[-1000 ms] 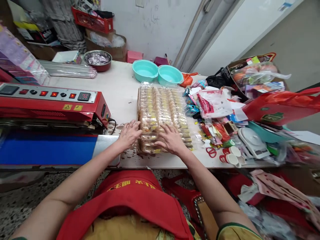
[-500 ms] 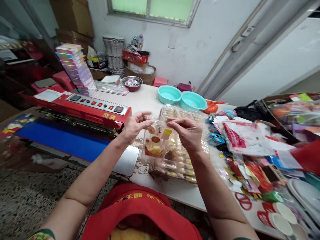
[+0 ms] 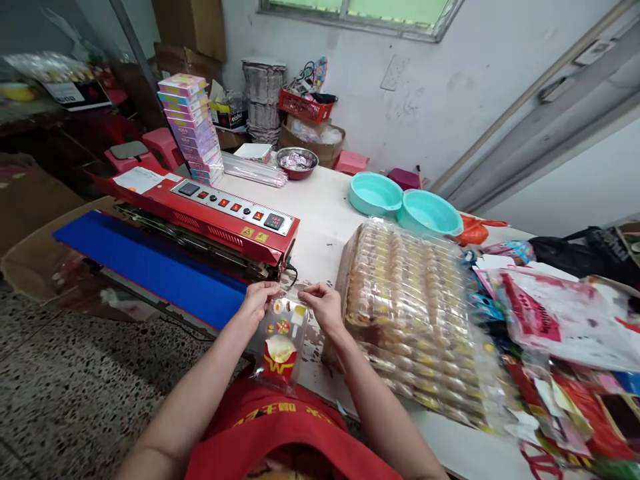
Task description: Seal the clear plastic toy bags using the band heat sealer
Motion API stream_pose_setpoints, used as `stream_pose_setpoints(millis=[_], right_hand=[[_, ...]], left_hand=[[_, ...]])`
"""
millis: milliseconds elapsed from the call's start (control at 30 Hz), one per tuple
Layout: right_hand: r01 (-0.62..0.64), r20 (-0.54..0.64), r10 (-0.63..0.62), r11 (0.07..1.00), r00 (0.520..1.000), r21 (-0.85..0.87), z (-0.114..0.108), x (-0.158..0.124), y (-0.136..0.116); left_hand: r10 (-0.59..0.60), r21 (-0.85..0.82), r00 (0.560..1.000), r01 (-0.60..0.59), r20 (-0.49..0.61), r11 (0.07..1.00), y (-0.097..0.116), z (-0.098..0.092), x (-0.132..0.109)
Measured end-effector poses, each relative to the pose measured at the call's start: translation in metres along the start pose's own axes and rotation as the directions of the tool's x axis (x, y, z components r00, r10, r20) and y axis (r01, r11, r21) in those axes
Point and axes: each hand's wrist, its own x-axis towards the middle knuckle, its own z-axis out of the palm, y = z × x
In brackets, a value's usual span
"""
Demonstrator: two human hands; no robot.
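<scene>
A clear plastic bag [image 3: 281, 343] hangs upright between my hands, with a red fries-box shape and several small food-shaped pieces showing through it. My left hand [image 3: 260, 303] pinches its top edge at the left corner. At the right top corner, my right hand [image 3: 324, 305] is closed on the same edge. Just beyond my left hand stands a red band sealing machine [image 3: 220, 220] with a lit display and a blue conveyor belt [image 3: 150, 267]. To the right of my right hand lies a stack of clear plastic packs [image 3: 410, 307] with yellowish contents.
Two turquoise basins [image 3: 375, 193] stand behind the packs. A metal bowl [image 3: 297, 160] and a tall pile of small boxes [image 3: 193, 130] are at the back left. Loose bags and a stained white plastic bag [image 3: 560, 320] clutter the right side.
Both hands have moved down and left with the bag, away from in front of the stacked packs to the end of the sealing machine. The view has turned left.
</scene>
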Motion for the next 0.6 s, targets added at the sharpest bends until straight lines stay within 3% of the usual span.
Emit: stream_pose_setpoints(millis=[233, 433, 533, 600], right_hand=[[-0.115, -0.111, 0.125, 0.989, 0.986, 0.091, 0.032, 0.037, 0.038], [-0.108, -0.147, 0.127, 0.985, 0.981, 0.131, 0.075, 0.055, 0.05], [-0.013, -0.167, 0.022, 0.999, 0.986, 0.053, 0.077, 0.037, 0.036], [0.146, -0.111, -0.162, 0.979, 0.98, -0.141, 0.055, 0.016, 0.017]], left_hand=[[-0.071, -0.023, 0.997, 0.071, -0.003, 0.997, -0.003, -0.041, 0.028], [0.023, -0.002, 0.993, -0.024, -0.119, 1.0, 0.015, -0.063, 0.053], [0.109, 0.045, 0.972, -0.101, -0.207, 0.994, 0.031, -0.078, 0.06], [0.165, 0.084, 0.943, -0.147, -0.29, 0.986, 0.043, -0.093, 0.063]])
